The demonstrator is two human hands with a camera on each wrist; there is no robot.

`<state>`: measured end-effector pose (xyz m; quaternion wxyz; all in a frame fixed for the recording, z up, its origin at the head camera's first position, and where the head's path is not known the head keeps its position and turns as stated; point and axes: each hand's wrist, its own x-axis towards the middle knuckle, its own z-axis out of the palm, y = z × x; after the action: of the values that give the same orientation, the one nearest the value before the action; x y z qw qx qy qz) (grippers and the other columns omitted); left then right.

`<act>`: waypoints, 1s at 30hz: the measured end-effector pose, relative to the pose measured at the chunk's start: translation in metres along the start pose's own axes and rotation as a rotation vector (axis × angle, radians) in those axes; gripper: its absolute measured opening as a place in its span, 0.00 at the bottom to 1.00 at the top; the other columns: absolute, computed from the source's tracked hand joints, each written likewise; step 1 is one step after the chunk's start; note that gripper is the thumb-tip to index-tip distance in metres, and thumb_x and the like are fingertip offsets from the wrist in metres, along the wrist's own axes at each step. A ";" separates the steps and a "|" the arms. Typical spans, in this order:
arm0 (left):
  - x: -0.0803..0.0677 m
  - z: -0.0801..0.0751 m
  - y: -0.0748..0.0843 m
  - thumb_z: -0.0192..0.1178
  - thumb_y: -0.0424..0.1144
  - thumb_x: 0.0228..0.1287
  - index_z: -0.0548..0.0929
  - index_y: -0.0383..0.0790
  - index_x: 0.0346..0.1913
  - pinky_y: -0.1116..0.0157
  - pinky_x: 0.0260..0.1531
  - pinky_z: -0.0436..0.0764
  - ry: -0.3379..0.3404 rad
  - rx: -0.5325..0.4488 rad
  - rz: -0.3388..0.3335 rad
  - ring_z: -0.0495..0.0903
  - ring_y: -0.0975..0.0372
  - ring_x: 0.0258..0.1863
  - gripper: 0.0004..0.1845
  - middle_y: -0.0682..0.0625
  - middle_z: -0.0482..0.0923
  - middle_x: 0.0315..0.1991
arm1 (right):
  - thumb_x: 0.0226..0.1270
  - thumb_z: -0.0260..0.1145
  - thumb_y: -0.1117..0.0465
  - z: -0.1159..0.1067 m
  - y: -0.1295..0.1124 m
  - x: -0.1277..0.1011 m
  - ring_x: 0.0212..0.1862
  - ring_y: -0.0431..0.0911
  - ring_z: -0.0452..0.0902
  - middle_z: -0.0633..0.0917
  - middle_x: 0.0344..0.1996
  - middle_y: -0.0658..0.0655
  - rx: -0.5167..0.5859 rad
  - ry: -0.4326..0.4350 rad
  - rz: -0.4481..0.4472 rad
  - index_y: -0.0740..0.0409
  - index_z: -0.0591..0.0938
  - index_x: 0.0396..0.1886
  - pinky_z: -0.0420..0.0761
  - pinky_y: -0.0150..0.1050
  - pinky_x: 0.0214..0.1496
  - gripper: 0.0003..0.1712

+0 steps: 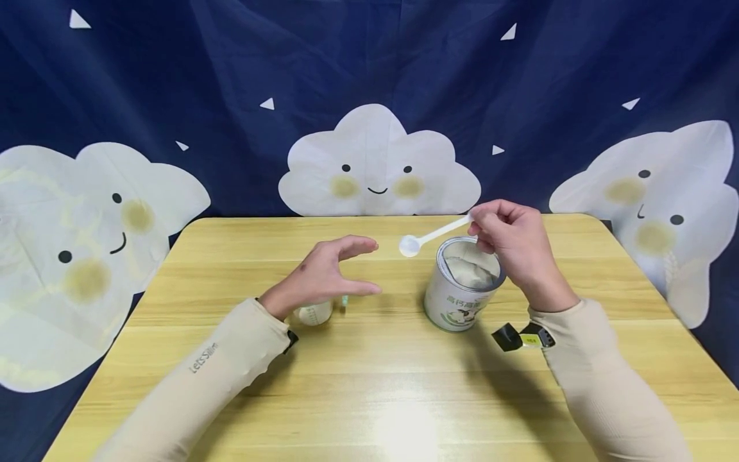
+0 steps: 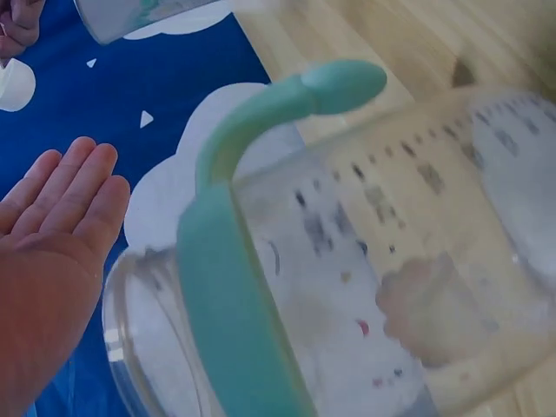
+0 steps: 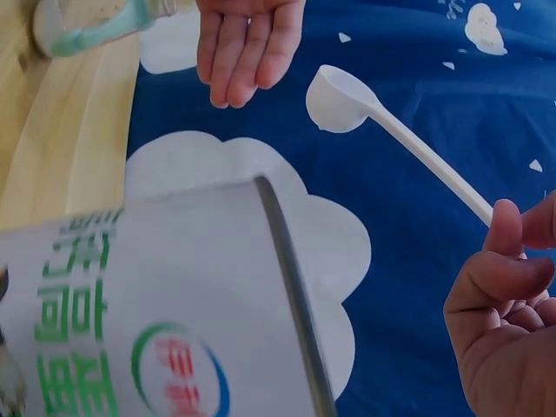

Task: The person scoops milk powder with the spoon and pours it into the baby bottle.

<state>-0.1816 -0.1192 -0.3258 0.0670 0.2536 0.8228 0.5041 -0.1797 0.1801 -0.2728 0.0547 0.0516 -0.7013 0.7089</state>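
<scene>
My right hand pinches the handle end of a white measuring scoop. The scoop's bowl points left, in the air beside the can's rim; whether powder lies in it I cannot tell. Below the right hand stands an opened milk powder can, its silver rim and a pale inner lining showing. My left hand is held in the air with thumb and fingers apart, holding nothing. Partly hidden under it is a clear baby bottle. The left wrist view shows that bottle's green handle and printed scale marks, uncapped at the top.
The light wooden table carries the bottle on the left and the can right of the middle. Behind its far edge hangs a dark blue cloth with white smiling clouds. A black strap device sits on the right wrist.
</scene>
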 end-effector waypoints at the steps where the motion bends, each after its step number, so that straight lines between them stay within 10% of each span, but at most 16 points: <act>1: 0.001 0.002 0.001 0.81 0.42 0.48 0.77 0.38 0.64 0.58 0.67 0.69 -0.003 -0.002 -0.003 0.72 0.59 0.66 0.39 0.49 0.78 0.62 | 0.68 0.61 0.69 -0.002 0.001 0.000 0.22 0.37 0.75 0.82 0.18 0.50 0.014 0.004 0.000 0.54 0.85 0.25 0.76 0.27 0.23 0.13; 30: 0.036 0.057 0.010 0.80 0.49 0.48 0.70 0.41 0.71 0.60 0.67 0.69 -0.065 0.013 -0.029 0.68 0.56 0.69 0.47 0.52 0.71 0.69 | 0.66 0.58 0.72 -0.050 0.013 0.005 0.21 0.37 0.72 0.81 0.17 0.51 0.072 0.075 0.007 0.57 0.84 0.24 0.72 0.26 0.21 0.14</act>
<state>-0.1878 -0.0528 -0.3393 0.0994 0.2583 0.8272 0.4891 -0.1868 0.2303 -0.2854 0.0767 0.0243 -0.6731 0.7351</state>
